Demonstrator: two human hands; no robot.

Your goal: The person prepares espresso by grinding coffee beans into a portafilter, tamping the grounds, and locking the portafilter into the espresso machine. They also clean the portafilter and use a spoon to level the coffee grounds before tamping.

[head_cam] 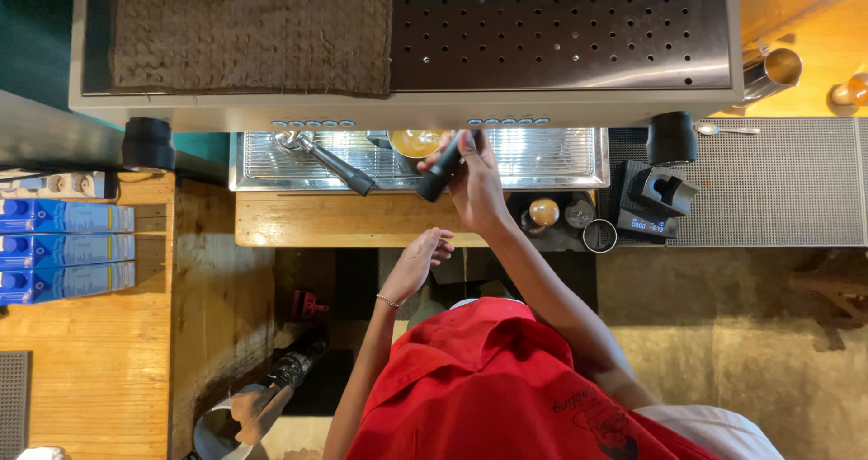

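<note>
My right hand (475, 184) is closed around the black handle of a portafilter (440, 169), which points in under the espresso machine's (407, 109) group head. Just beside the handle, a cup of coffee with tan crema (414, 142) stands on the steel drip tray (551, 157). My left hand (423, 254), with a thin bracelet at the wrist, holds nothing; its fingers are loosely bent at the front edge of the wooden counter (325, 220). A second portafilter (327, 159) hangs at the left group, apart from both hands.
A brown cloth (253, 31) lies on the machine's top. Right of the tray are tampers (543, 211), a metal ring (599, 236), a small scale (644, 225) and a black mat (778, 184) with a spoon (728, 130). Blue cartons (63, 252) lie at the left.
</note>
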